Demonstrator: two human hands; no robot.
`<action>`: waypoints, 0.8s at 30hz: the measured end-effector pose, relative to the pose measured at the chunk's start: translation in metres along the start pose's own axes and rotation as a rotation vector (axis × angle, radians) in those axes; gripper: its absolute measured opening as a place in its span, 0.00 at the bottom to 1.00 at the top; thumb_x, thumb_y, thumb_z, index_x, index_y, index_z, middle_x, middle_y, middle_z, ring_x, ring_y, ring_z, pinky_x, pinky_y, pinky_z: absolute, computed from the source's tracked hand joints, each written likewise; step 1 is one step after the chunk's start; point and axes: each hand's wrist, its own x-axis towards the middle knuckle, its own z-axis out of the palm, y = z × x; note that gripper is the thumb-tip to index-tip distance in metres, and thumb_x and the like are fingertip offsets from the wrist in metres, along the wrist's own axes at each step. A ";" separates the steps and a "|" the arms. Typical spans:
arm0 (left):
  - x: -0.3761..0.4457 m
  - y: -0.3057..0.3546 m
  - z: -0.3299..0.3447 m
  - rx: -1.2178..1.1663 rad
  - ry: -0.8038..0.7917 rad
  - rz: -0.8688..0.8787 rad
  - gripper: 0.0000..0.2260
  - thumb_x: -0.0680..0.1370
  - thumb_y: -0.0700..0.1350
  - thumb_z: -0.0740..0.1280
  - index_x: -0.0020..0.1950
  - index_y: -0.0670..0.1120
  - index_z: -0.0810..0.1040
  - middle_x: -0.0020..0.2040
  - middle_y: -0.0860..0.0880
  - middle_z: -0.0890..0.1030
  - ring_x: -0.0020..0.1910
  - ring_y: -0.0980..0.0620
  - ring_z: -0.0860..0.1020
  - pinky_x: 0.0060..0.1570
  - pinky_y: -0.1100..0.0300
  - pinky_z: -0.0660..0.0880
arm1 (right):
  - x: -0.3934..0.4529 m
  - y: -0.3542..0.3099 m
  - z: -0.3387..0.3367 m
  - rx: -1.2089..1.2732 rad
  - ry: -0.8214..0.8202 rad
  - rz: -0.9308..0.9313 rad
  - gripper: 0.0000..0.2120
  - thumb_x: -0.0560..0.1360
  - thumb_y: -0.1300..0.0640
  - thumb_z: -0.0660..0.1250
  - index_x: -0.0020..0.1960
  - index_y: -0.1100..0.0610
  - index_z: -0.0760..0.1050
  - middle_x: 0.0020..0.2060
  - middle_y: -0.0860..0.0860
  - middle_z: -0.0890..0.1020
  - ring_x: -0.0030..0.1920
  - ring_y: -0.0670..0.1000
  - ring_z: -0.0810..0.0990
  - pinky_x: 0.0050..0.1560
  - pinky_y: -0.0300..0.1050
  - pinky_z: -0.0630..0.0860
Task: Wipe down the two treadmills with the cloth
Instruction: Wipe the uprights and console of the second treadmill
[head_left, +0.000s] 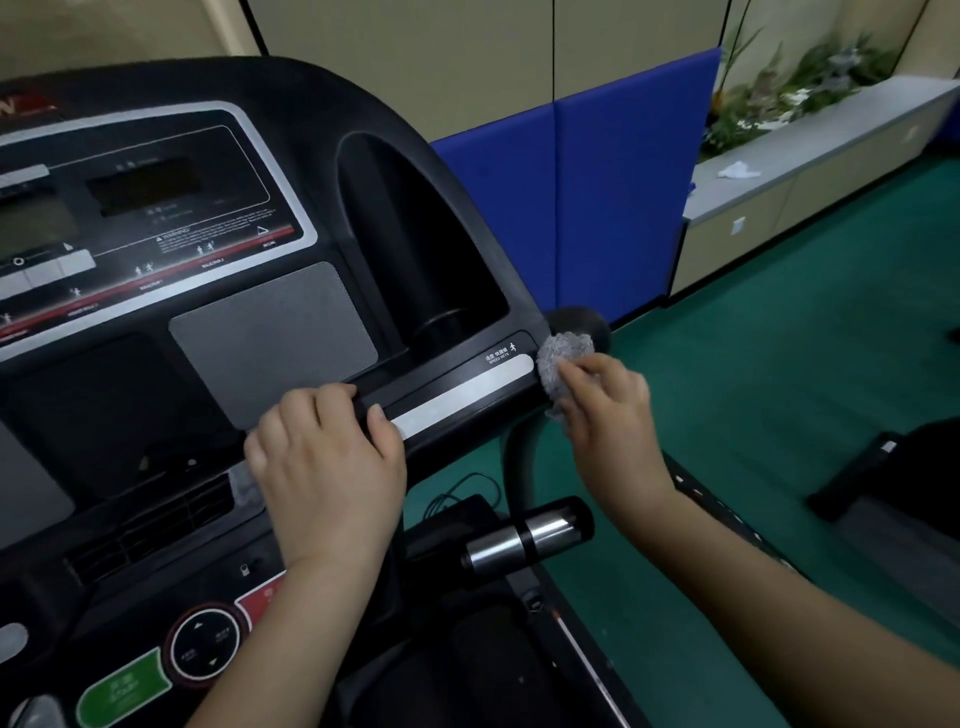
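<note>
A black treadmill console (218, 291) fills the left of the view, with a dark display, a grey speaker panel and a silver key strip (467, 392) along its lower right edge. My right hand (605, 410) pinches a bunched grey cloth (563, 361) and presses it against the console's right end, beside the round black handlebar knob (582, 322). My left hand (327, 457) lies on the console's lower ridge, fingers curled over its edge and thumb near the left end of the silver strip.
A deep cup holder (415, 244) is sunk into the console. A silver-banded handle (524, 535) juts out below. Blue wall padding (597, 182), a grey counter with plants (810, 145) and green floor (779, 364) lie right. Another dark machine part (893, 467) shows at far right.
</note>
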 end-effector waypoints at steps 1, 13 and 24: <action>0.000 0.000 0.000 0.003 -0.001 0.002 0.11 0.75 0.46 0.66 0.55 0.42 0.76 0.50 0.40 0.77 0.52 0.37 0.72 0.56 0.41 0.66 | 0.003 0.002 0.001 -0.044 0.008 -0.011 0.18 0.75 0.67 0.67 0.64 0.59 0.75 0.62 0.55 0.74 0.57 0.59 0.70 0.56 0.50 0.72; 0.001 -0.001 0.002 0.000 0.010 0.000 0.11 0.75 0.47 0.66 0.54 0.43 0.76 0.49 0.40 0.76 0.51 0.37 0.71 0.56 0.42 0.66 | 0.008 -0.010 0.001 -0.019 0.005 0.081 0.15 0.77 0.65 0.62 0.63 0.59 0.75 0.61 0.57 0.72 0.56 0.58 0.69 0.54 0.56 0.73; 0.001 -0.002 0.001 -0.013 0.008 -0.003 0.11 0.75 0.47 0.66 0.55 0.43 0.76 0.50 0.40 0.77 0.52 0.37 0.72 0.56 0.41 0.66 | 0.013 -0.008 -0.008 0.096 -0.015 0.139 0.08 0.79 0.60 0.56 0.51 0.58 0.74 0.51 0.51 0.68 0.48 0.50 0.71 0.46 0.45 0.76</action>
